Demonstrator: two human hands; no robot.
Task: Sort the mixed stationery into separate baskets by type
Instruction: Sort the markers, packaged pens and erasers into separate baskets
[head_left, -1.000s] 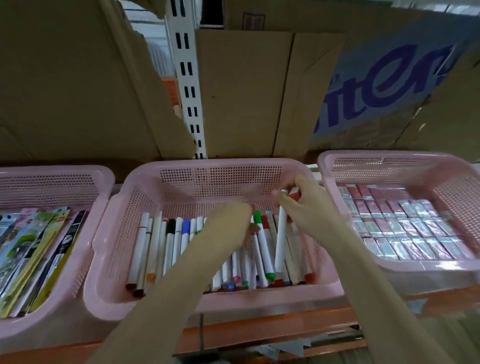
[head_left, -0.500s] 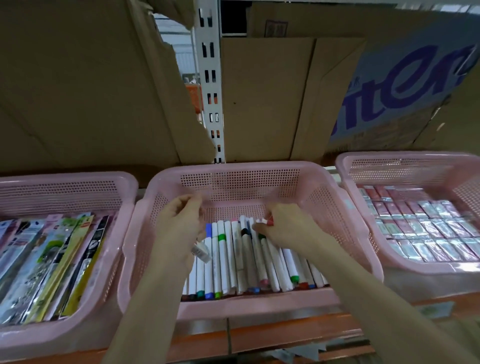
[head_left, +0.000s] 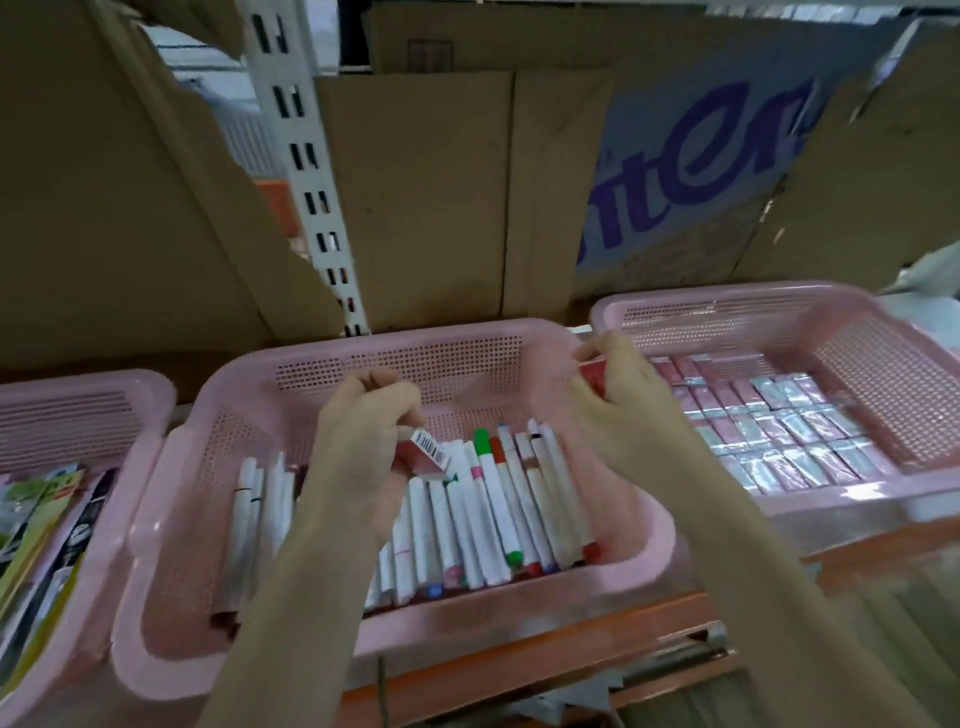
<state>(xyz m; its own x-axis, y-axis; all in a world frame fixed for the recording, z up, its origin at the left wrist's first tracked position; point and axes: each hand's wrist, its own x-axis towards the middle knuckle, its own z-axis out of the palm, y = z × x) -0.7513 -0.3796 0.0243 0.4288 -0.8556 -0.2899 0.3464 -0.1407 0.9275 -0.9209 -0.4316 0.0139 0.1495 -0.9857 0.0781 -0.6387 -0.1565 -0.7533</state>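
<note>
A pink middle basket (head_left: 395, 343) holds several white markers (head_left: 493, 499) with coloured caps, lying side by side. Over its middle, my left hand (head_left: 363, 452) grips a small red eraser pack with a barcode label (head_left: 423, 454). My right hand (head_left: 623, 400) holds another small red pack (head_left: 595, 376) above the gap between the middle basket and the right pink basket (head_left: 727, 299). The right basket is lined with rows of wrapped red and silver eraser packs (head_left: 779, 431). A left pink basket (head_left: 78, 384) holds flat packaged items (head_left: 36, 519).
The three baskets stand side by side on an orange shelf (head_left: 519, 670). Cardboard sheets (head_left: 426, 197) and a white slotted upright (head_left: 311, 176) rise right behind them. A printed purple-lettered box (head_left: 717, 150) leans at the back right.
Both hands have lifted out of the markers, each with a small red pack. My right hand moved right and up toward the right basket. The view shifted left.
</note>
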